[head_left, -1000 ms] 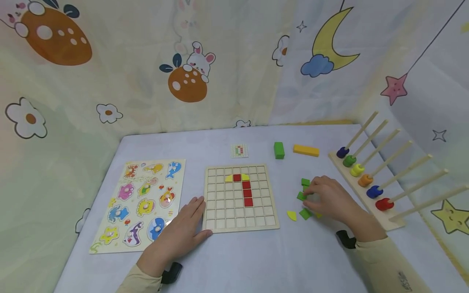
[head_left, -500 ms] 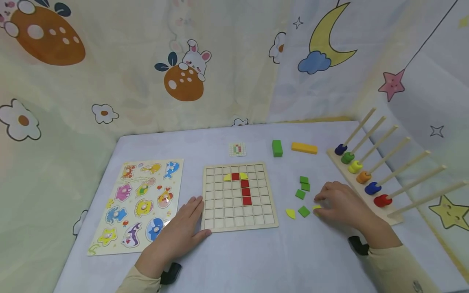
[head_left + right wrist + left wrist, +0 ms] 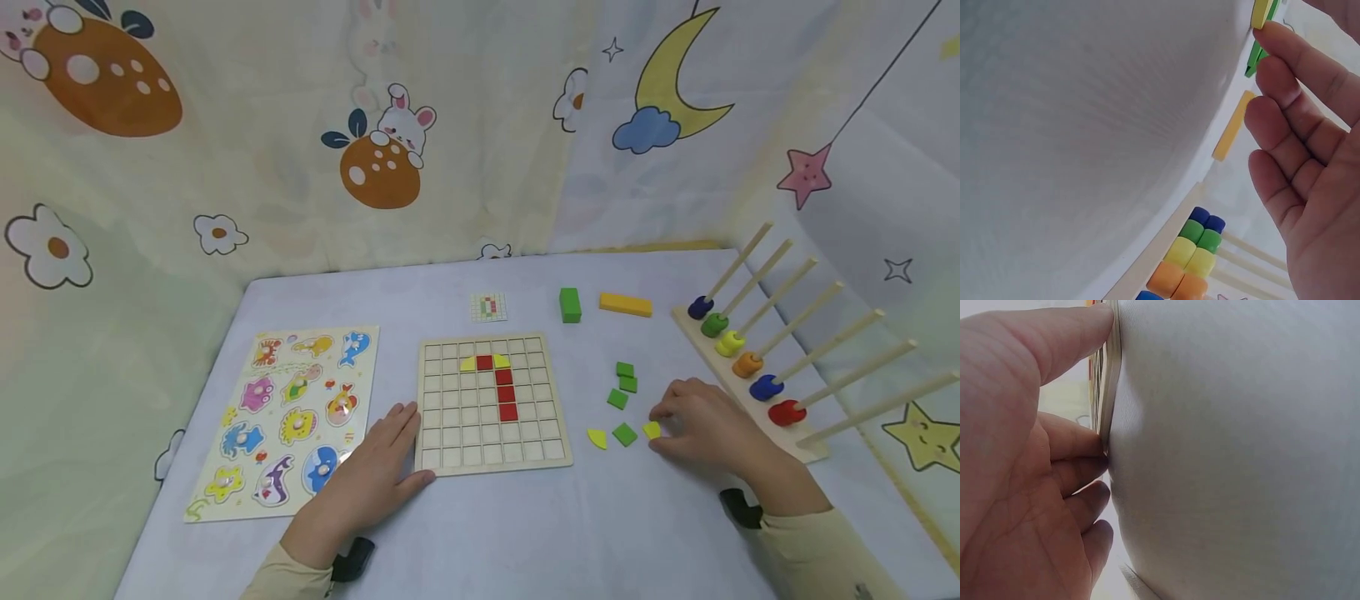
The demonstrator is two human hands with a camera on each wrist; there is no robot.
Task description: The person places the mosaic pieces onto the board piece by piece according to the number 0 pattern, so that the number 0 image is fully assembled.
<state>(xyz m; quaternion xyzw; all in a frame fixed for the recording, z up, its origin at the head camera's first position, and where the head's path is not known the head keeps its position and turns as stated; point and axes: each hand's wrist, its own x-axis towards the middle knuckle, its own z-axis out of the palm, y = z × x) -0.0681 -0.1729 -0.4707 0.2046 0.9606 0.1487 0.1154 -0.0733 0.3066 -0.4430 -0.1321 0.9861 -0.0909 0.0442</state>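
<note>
Left hand (image 3: 373,462) unclenched against board (image 3: 452,412), right hand (image 3: 708,427) touching yellow piece (image 3: 651,430), grip, direction unclear

In the head view, the left hand (image 3: 375,462) lies palm down at lower left of centre, its fingers extended close together and thumb spread rightward. The right hand (image 3: 705,427), right of centre, points leftward with fingers bent, thumb and index fingertips apart. Beige-sleeved forearms (image 3: 828,550) enter along the bottom edge.
</note>
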